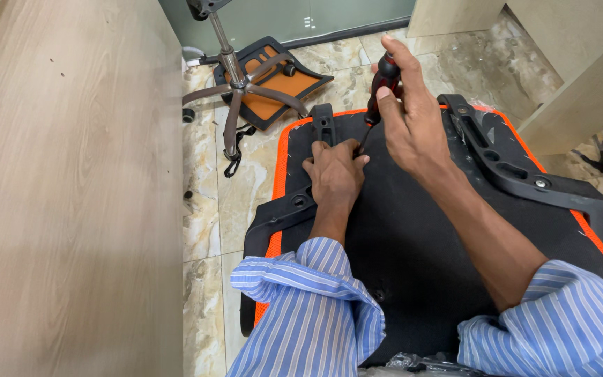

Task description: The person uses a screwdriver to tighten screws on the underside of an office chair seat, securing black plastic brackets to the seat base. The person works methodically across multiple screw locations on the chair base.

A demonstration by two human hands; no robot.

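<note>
Seat (413,258): black underside up, orange-edged, lying across the person's lap. Screwdriver (384,87): red-and-black handle uppermost, shaft running steeply down and slightly left to a point on the seat just beside the left fingertips. Right hand (413,115): closed round the handle, thumb along it. Left hand (334,174): pressed flat on the seat, fingers gathered at the tip, the nearer hand to it. Armrest bracket (518,171): bolted right. Chair base (235,87): on floor, well apart.

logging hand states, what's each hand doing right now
Left hand: fingers pressed on the black upturned chair seat, holding nothing.
Right hand: closed on the red-and-black-handled screwdriver.
</note>
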